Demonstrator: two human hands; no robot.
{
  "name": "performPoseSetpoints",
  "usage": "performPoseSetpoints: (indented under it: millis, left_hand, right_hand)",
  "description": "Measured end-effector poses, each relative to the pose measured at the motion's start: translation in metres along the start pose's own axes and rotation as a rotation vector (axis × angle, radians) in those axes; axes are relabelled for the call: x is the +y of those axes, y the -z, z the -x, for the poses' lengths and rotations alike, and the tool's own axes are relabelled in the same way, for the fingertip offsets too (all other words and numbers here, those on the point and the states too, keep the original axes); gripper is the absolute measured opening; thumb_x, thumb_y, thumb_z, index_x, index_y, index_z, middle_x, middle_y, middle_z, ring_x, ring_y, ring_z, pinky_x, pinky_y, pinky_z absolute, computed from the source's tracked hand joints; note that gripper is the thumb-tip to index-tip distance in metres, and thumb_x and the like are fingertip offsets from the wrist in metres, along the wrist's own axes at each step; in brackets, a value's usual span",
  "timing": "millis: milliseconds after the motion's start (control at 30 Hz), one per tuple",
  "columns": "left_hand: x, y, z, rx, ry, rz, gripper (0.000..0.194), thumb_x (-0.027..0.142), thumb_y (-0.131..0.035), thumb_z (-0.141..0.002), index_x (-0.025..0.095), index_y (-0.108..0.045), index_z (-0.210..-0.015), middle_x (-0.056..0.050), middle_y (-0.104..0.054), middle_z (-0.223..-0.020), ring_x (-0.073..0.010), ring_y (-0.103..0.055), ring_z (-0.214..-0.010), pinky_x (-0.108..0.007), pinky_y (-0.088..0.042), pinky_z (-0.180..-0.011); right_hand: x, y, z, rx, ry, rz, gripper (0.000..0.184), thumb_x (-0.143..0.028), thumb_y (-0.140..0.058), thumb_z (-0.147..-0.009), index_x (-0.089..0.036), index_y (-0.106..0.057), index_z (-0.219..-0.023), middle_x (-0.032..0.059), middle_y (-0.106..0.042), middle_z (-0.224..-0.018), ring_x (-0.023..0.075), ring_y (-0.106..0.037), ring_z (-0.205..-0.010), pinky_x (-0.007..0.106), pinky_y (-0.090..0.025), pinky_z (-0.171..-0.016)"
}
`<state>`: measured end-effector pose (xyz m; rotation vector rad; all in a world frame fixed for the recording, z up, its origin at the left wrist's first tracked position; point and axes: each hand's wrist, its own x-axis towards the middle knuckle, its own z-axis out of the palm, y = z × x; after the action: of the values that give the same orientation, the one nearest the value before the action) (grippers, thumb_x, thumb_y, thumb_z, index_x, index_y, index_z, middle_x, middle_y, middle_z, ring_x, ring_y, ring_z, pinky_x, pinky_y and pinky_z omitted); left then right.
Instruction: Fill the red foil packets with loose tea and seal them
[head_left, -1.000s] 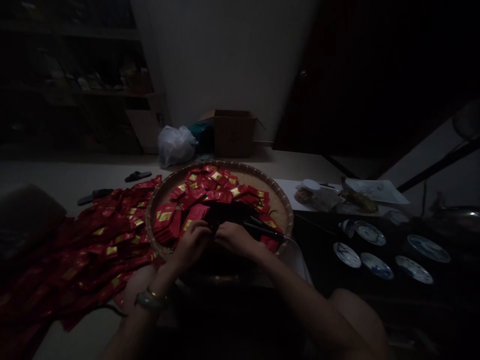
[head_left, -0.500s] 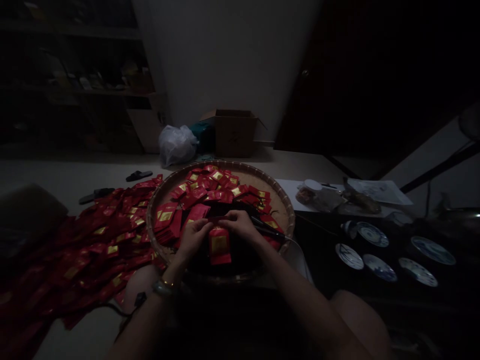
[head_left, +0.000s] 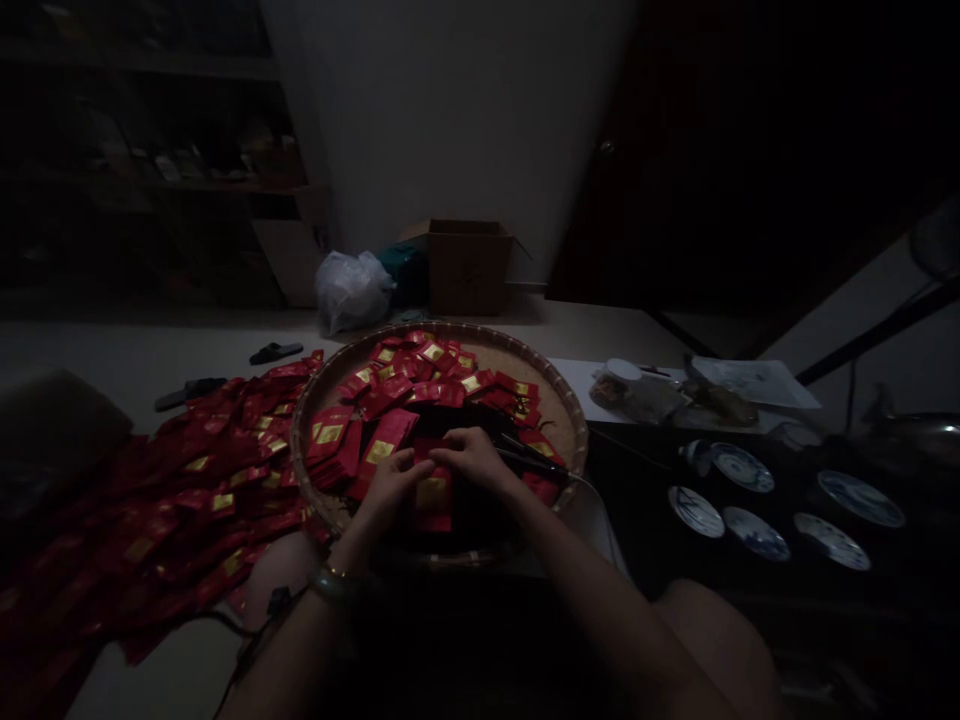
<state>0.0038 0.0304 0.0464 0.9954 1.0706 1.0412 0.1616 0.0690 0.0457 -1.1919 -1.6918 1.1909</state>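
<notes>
My left hand and right hand pinch the top edge of a red foil sachet, low in the round bamboo tray, near a black corded tool. I judge this sachet needs steady grip for next move.

view: head-worn | facing: forward, down | range: close above woven tray
</notes>
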Motion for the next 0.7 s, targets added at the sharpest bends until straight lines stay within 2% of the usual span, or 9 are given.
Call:
performPoseSetpoints:
  millis: [200,367,567,700]
  left_hand:
    - [-0.002,0.005,-0.001,-0.018,0.03,-0.028,0.037,0.045,-0.079,-0.053,0.012,-0.067,-0.066,-0.001,-0.066,-0.058,-0.0152,-0.059,-0.056,-0.023,-0.043,-0.054]
    - [-0.006,0.007,-0.004,-0.04,0.025,-0.084,0.043,0.051,-0.076,-0.055,0.011,-0.069,-0.07,-0.001,-0.065,-0.059,-0.0154,-0.059,-0.057,-0.023,-0.042,-0.054]
    - [-0.012,0.008,-0.007,-0.012,0.03,-0.097,0.045,0.053,-0.074,-0.058,0.011,-0.068,-0.074,-0.001,-0.065,-0.058,-0.0176,-0.061,-0.059,-0.023,-0.045,-0.054]
    - [-0.016,-0.002,-0.005,0.002,0.022,-0.018,0.049,0.047,-0.08,-0.053,0.012,-0.067,-0.085,-0.003,-0.07,-0.071,-0.0189,-0.065,-0.068,-0.026,-0.049,-0.062]
  right_hand:
    - [0.004,0.001,0.003,0.007,-0.021,-0.038,0.018,-0.032,-0.071,-0.065,-0.014,-0.068,-0.066,-0.0021,-0.061,-0.06,0.011,-0.052,-0.058,0.02,-0.037,-0.054]
    - [0.008,0.001,0.005,0.011,-0.068,-0.06,0.022,-0.035,-0.071,-0.065,-0.013,-0.069,-0.067,-0.0017,-0.062,-0.059,0.0106,-0.052,-0.055,0.02,-0.036,-0.05]
    - [0.011,-0.002,0.004,0.055,-0.031,0.012,0.019,-0.033,-0.07,-0.066,-0.013,-0.069,-0.067,-0.0004,-0.064,-0.059,0.0122,-0.055,-0.058,0.02,-0.037,-0.052]
    - [0.008,-0.012,0.005,0.137,0.012,0.059,0.017,-0.031,-0.068,-0.069,-0.015,-0.071,-0.07,0.0008,-0.068,-0.065,0.0147,-0.06,-0.064,0.022,-0.041,-0.058]
